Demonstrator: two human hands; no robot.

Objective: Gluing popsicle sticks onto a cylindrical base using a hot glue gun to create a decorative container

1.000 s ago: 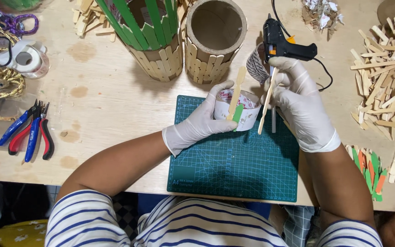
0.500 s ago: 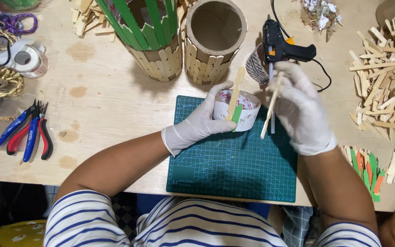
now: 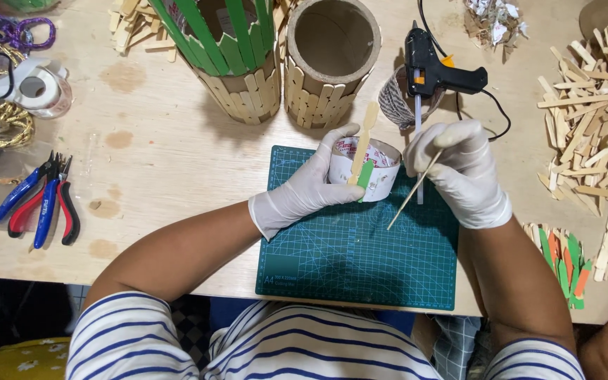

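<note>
White gloves are covering both hands over the green cutting mat. The left hand is clasping a small paper cup with flat sticks pressed against its side. The right hand is pinching a thin wooden stick, just below the black glue gun.

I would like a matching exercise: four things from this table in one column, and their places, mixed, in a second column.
1. pliers
2. glue gun
3. small paper cup
4. thin wooden stick

a. in the right hand
b. held by the left hand
c. far left on the table
d. standing behind the cutting mat

Pairs: 1-c, 2-d, 3-b, 4-a
</note>
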